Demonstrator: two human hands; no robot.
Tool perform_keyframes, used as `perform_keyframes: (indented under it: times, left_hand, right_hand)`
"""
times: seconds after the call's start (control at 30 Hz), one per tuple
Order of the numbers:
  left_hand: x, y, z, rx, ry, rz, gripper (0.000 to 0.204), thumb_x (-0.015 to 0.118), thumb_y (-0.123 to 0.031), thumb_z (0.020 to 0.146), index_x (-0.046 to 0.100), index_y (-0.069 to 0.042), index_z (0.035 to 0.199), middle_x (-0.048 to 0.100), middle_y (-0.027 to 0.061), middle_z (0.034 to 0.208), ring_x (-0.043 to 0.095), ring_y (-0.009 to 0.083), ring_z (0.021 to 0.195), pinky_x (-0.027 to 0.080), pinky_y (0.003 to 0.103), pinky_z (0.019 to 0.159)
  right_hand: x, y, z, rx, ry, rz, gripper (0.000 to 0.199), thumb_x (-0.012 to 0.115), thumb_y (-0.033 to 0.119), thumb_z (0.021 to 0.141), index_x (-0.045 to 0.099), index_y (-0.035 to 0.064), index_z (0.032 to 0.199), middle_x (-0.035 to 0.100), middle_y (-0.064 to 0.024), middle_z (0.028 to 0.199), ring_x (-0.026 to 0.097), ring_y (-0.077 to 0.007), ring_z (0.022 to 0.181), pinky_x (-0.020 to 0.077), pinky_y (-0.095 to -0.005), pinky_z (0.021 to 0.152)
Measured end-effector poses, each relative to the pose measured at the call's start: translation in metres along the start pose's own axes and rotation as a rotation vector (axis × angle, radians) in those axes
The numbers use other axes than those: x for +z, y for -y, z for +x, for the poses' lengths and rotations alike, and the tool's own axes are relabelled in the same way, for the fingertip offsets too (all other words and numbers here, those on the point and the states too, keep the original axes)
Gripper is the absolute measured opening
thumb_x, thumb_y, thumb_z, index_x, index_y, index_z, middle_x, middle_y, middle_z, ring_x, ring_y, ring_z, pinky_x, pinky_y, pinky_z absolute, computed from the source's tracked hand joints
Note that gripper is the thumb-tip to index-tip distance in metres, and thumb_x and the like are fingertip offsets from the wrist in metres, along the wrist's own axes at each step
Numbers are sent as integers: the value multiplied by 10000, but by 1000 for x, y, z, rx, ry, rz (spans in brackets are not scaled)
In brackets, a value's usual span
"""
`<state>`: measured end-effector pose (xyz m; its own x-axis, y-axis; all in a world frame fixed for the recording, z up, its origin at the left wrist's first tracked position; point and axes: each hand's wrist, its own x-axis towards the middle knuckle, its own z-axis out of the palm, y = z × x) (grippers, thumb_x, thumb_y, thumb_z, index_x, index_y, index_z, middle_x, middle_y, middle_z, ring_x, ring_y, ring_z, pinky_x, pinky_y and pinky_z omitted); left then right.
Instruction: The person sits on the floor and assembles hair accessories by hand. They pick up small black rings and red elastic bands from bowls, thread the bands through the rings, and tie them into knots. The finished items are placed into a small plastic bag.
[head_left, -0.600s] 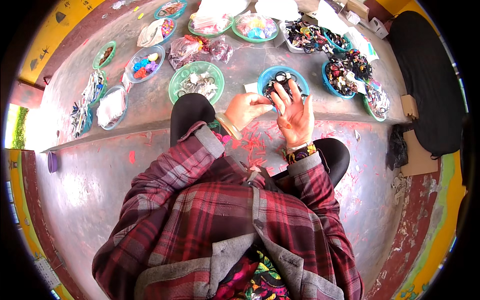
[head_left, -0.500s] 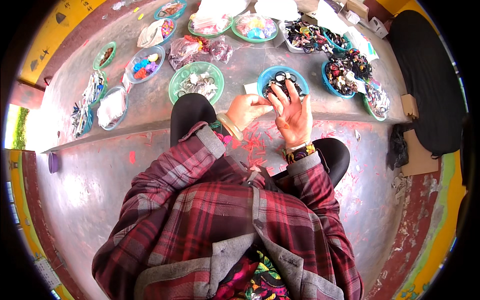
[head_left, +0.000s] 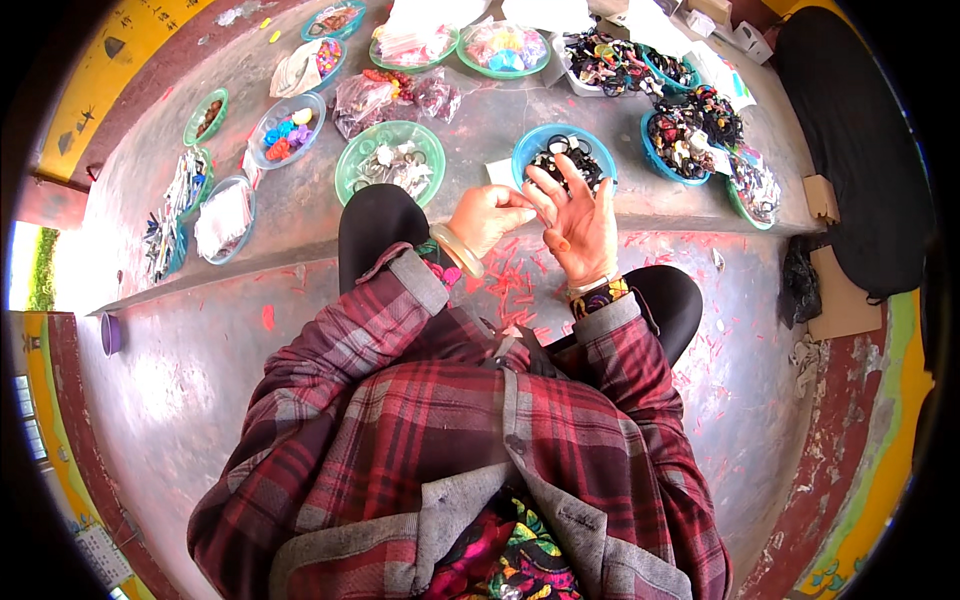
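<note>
My left hand (head_left: pixel 484 220) is closed in a pinch, thumb and forefinger pressed together beside the fingers of my right hand. What the pinch holds, if anything, is too small to make out. My right hand (head_left: pixel 582 232) is turned palm up, with most fingers stretched apart and one curled toward the palm. Just beyond it stands a blue basin (head_left: pixel 519 160) of black hair ties with pale pieces. A green basin (head_left: pixel 343 170) of white and grey small parts sits beyond my left hand, on the same raised ledge.
Along the ledge (head_left: pixel 470 165) stand more basins: a blue one with coloured pieces (head_left: pixel 289 134), one with white cloth-like pieces (head_left: pixel 222 220), and another with dark hair ties (head_left: pixel 680 150). Plastic bags (head_left: pixel 365 103) lie behind. Red scraps (head_left: pixel 512 290) litter the floor below. A black cushion-like shape (head_left: pixel 850 150) stands right.
Both hands stay close together, with only slight finger movement. The right fingers have tilted a little to the left. The whole view has shifted slightly.
</note>
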<state>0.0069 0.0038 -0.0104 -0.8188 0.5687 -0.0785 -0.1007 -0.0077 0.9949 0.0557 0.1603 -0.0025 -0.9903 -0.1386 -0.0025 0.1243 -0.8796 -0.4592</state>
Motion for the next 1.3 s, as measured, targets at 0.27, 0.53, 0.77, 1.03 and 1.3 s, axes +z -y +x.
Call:
perform_keyframes:
  times: [0.27, 0.53, 0.77, 1.03, 1.3]
  left_hand:
    - [-15, 27, 4, -41, -68, 109, 135, 617, -105, 761, 635, 7, 834, 609, 10, 751, 520, 62, 696, 420, 213, 638]
    - [-19, 110, 10, 15, -61, 682, 166, 563, -114, 731, 648, -53, 860, 615, 125, 809, 585, 253, 762, 445, 329, 704]
    - [-23, 137, 14, 178, 45, 886, 77, 563, -92, 680, 619, -68, 727, 579, 113, 758, 547, 301, 765, 430, 392, 696]
    - [-8, 107, 8, 115, 3, 856, 91, 564, -85, 651, 611, -95, 727, 579, 76, 728, 542, 280, 762, 423, 389, 690]
    - [-18, 131, 11, 367, -45, 999, 81, 588, -150, 655, 660, -124, 683, 637, 74, 801, 498, 242, 1041, 350, 399, 923]
  right_hand:
    - [-7, 11, 1, -125, -36, -62, 665, 291, 577, 850, 324, 81, 1291, 405, -179, 1266, 433, -259, 1147, 427, -185, 486]
    - [-6, 15, 0, -157, -164, -113, 635, 308, 551, 863, 365, 62, 1264, 421, -166, 1259, 440, -235, 1135, 405, -177, 495]
    - [-14, 13, 2, -125, -173, -124, 602, 315, 527, 874, 383, 60, 1249, 457, -148, 1228, 472, -219, 1098, 407, -190, 525]
    - [-21, 12, 3, -103, -164, -164, 545, 314, 488, 891, 419, 58, 1211, 507, -103, 1176, 499, -186, 1061, 405, -204, 568]
    - [-19, 11, 2, -93, -172, -193, 512, 335, 451, 899, 428, 49, 1201, 521, -110, 1157, 515, -179, 1038, 409, -200, 560]
